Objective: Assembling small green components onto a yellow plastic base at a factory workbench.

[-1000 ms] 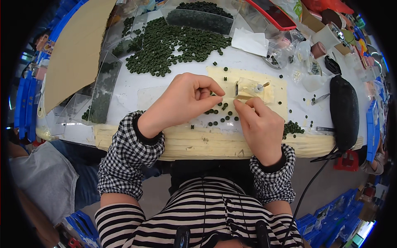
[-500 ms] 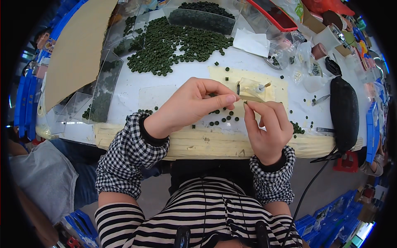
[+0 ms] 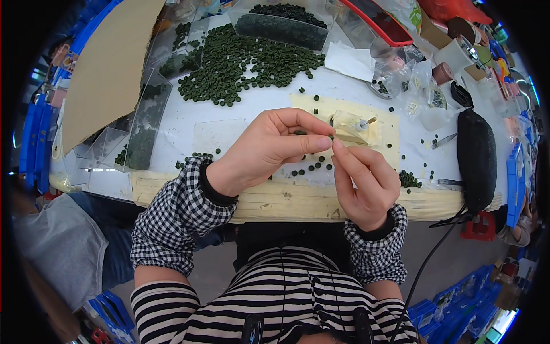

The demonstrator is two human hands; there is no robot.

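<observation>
In front of me over the table, my left hand is closed in a pinch, thumb against index finger. A small dark green piece shows at the fingertips, mostly hidden by them. From the right, my right hand meets it there, index fingertip on the piece, other fingers curled. Just behind my fingers stands a tape-covered block with a short pin sticking up. Several loose dark green round pieces lie under and near my hands.
A large heap of green pieces spreads at the back, beside a clear tray. Cardboard stands at left. White paper, a red-framed device, plastic bags, tweezers and a black pouch lie at right.
My right hand has moved slightly left and up, so its fingertips now meet those of my left hand. The small gap between them has closed around the green piece.
</observation>
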